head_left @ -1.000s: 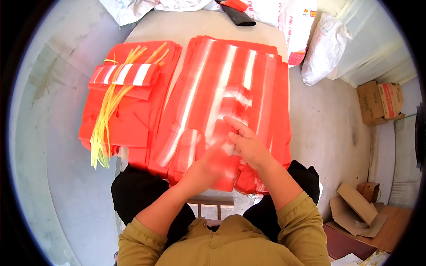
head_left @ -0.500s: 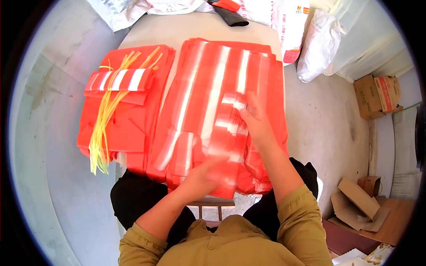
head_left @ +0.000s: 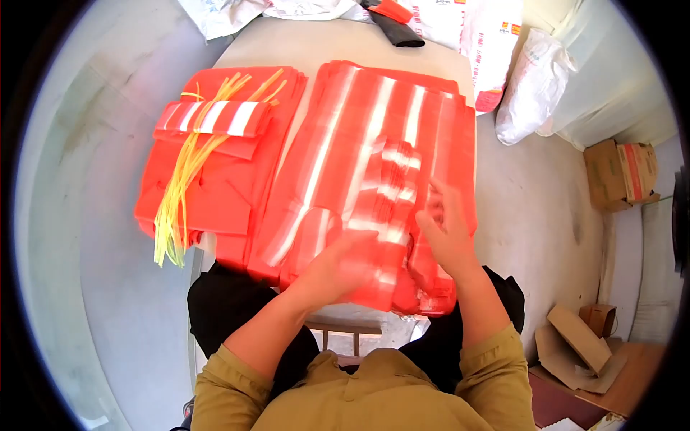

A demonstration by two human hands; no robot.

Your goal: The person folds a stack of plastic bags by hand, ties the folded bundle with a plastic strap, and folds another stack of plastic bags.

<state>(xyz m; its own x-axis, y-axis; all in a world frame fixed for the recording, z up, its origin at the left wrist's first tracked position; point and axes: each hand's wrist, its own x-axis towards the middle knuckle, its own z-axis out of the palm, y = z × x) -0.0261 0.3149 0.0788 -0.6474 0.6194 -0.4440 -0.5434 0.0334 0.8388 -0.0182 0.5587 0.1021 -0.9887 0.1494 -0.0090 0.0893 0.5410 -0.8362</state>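
Our right hand (head_left: 451, 233) has moved off the striped bundle (head_left: 392, 192), fingers apart; only our left hand (head_left: 333, 270) seems to steady it, its fingers too blurred to tell.

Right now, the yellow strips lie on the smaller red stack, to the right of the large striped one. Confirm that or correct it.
Wrong side: the head view shows the yellow strips on the smaller red stack, to the left of the large striped one. The rest holds.
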